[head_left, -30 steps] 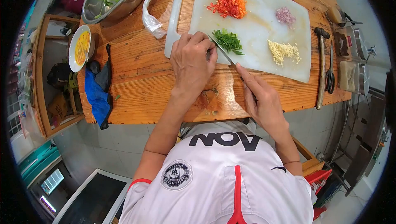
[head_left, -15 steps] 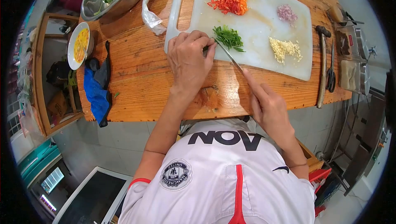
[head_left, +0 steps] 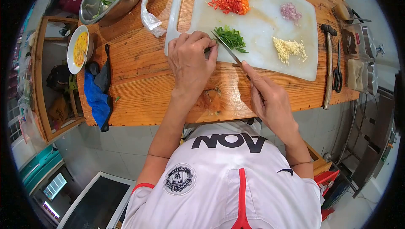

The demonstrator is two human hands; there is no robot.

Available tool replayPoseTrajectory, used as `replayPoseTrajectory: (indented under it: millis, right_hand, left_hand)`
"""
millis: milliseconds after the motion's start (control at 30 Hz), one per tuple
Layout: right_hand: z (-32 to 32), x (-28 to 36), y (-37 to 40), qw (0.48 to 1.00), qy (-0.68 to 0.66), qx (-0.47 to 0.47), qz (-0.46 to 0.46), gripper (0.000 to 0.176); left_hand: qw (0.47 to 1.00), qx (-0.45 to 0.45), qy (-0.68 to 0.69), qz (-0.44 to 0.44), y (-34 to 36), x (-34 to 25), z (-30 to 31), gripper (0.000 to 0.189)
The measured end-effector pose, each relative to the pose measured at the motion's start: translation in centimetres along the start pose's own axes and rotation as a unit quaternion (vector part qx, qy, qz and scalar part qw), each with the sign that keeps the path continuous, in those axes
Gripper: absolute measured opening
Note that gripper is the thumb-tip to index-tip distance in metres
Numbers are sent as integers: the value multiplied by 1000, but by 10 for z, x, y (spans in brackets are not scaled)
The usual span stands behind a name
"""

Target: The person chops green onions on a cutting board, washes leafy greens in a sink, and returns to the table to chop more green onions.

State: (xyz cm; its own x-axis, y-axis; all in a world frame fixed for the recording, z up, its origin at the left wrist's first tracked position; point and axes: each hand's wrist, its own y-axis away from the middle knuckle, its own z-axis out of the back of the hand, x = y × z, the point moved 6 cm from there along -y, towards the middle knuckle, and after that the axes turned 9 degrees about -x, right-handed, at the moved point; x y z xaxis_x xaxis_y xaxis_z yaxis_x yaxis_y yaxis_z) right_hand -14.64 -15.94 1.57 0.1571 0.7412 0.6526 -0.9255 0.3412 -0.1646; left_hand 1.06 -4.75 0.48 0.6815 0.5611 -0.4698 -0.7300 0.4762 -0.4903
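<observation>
My left hand [head_left: 192, 58] is closed at the near left edge of the white cutting board [head_left: 257, 54], its curled fingers pressing down green onion that is mostly hidden beneath them. My right hand [head_left: 271, 100] grips a knife [head_left: 228, 49]. The blade tip rests beside my left fingertips, between them and a small heap of chopped green onion [head_left: 232, 40]. Farther up the board lies chopped red chili [head_left: 231, 1]. Minced garlic [head_left: 289, 50] and diced shallot [head_left: 291, 13] form separate piles on the right.
At the left stand a metal bowl [head_left: 93, 7] with green stalks and a white bowl [head_left: 78, 48] of yellow mixture with a spoon. A blue cloth item [head_left: 96, 98] lies near the left table edge. A hammer-like tool [head_left: 328, 66] and scissors [head_left: 337, 79] lie at right.
The knife and my right hand have shifted slightly left, and the blade is at a slightly different angle. The whole view has also moved a little.
</observation>
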Motion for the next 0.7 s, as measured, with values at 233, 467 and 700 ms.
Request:
replayPoseTrajectory:
  millis: [233,467,700]
  right_hand:
    - [-8,5,-7,999,32,3,15,63]
    - [-8,6,-7,998,50,20,13,64]
    - [-16,14,-7,995,94,28,-9,66]
  left_hand:
    - [1000,-5,10,5,0,2,0,6]
    - [1000,-3,13,6,0,1,0,5]
    - [1000,-5,-2,-4,0,1,1,6]
